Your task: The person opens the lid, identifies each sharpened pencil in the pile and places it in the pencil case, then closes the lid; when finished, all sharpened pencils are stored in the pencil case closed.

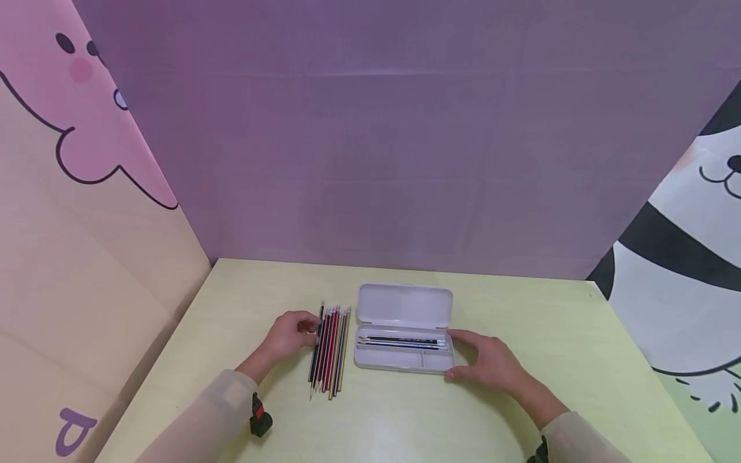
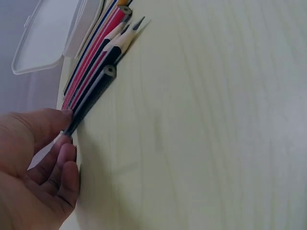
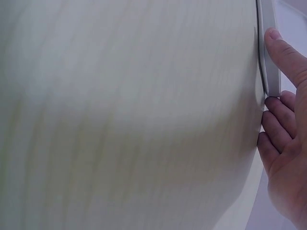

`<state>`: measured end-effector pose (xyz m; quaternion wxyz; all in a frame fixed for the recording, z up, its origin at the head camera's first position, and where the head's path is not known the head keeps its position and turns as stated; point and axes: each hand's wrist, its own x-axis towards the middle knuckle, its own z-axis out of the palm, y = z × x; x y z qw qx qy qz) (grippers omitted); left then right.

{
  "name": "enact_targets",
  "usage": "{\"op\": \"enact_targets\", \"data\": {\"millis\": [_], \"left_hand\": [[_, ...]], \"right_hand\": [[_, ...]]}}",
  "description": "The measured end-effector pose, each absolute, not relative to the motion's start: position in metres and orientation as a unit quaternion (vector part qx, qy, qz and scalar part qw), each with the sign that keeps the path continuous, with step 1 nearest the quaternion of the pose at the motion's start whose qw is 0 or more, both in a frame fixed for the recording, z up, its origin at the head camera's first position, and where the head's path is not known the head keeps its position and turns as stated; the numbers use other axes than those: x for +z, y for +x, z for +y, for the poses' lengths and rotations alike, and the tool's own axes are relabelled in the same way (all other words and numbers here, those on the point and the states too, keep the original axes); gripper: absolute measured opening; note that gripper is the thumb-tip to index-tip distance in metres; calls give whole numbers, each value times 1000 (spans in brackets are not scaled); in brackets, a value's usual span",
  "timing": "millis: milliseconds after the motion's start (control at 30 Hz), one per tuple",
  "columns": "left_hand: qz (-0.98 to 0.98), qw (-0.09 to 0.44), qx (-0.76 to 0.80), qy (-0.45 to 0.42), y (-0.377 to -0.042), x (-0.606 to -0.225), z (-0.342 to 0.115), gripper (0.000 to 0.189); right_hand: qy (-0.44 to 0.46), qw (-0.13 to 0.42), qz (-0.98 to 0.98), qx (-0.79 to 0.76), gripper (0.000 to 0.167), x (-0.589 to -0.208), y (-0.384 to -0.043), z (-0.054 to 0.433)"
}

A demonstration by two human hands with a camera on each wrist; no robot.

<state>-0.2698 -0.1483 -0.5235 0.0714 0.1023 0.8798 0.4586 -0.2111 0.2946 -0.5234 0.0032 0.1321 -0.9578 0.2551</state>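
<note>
A row of pencils (image 1: 330,350) lies side by side on the table, dark, red and gold ones among them. At its left edge my left hand (image 1: 292,334) pinches the end of a dark pencil (image 2: 96,93) between thumb and fingers. Right of the row, an open white pencil case (image 1: 382,360) lies with its lid (image 1: 405,305) folded back. Several pencils (image 1: 399,341) rest in its long upper compartment. My right hand (image 1: 489,363) holds the case's right end, thumb at the near corner and fingers along the far side. In the right wrist view, the thumb (image 3: 285,52) touches the case wall.
The pale wood-grain table (image 1: 521,308) carries the case and pencils. A purple panel (image 1: 405,141) stands behind it. Printed panels flank both sides, a pink figure (image 1: 87,128) on the left and a black-and-white one (image 1: 683,296) on the right.
</note>
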Motion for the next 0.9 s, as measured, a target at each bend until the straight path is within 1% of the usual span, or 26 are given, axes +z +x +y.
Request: {"op": "enact_targets", "data": {"millis": [367,567,667,833,900], "left_hand": [[891,71,439,86,-271,-518,-145,39],[904,54,416,87,-272,-517,-142,39],[910,49,404,83,-272,-516,-140,32],[918,43,383,91,-271,-515,-138,11],[922,39,373,93,-271,-514,-136,7]], "right_hand": [[135,-1,-957,255,94,-524,-212,294],[132,-5,-959,252,93,-524,-212,295],[132,-5,-958,254,93,-524,-212,295],[139,1,-958,252,93,-523,-212,294],[142,3,-958,251,93,-523,-212,294]]}}
